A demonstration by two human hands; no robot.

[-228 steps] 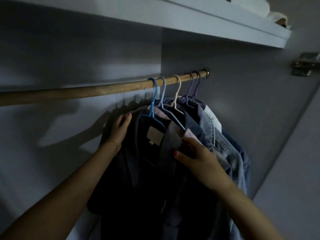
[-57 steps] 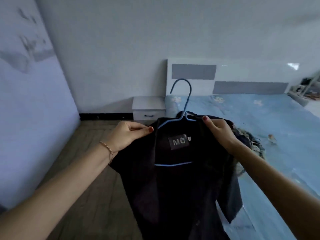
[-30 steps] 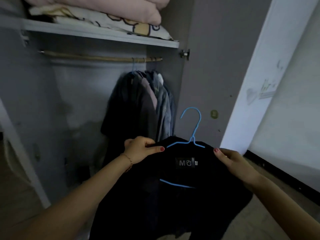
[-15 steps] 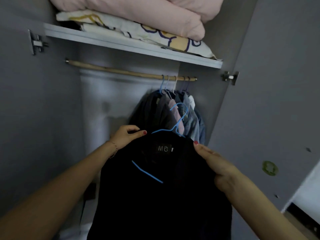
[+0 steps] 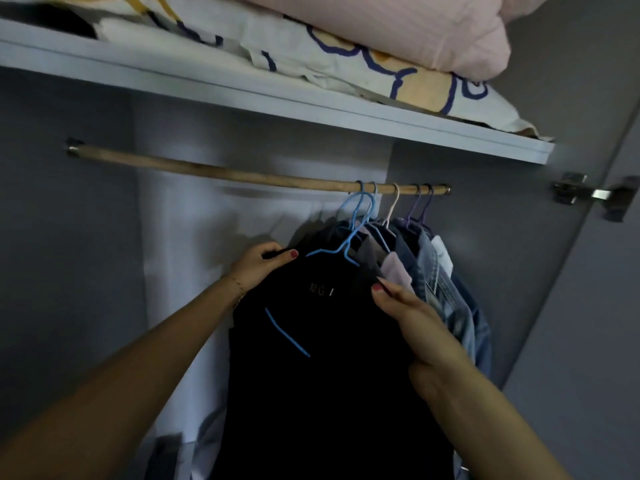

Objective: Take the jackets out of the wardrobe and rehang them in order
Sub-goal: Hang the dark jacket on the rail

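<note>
- Since half a second ago I've stepped in closer and raised the black jacket (image 5: 322,358), so its blue hanger (image 5: 346,242) hook now sits just under the wooden rail (image 5: 221,173).
- My left hand (image 5: 258,266) grips the jacket's left shoulder; my right hand (image 5: 408,313) pinches the right shoulder.
- Hook isn't over the rail yet, I judge, so this jacket is still to hang.
- Beyond, five hung jackets (image 5: 440,271) crowd the rail's right end; whether they're in order I can't tell.
- Farthest up, folded bedding (image 5: 381,46) lies on the shelf (image 5: 311,98).
</note>
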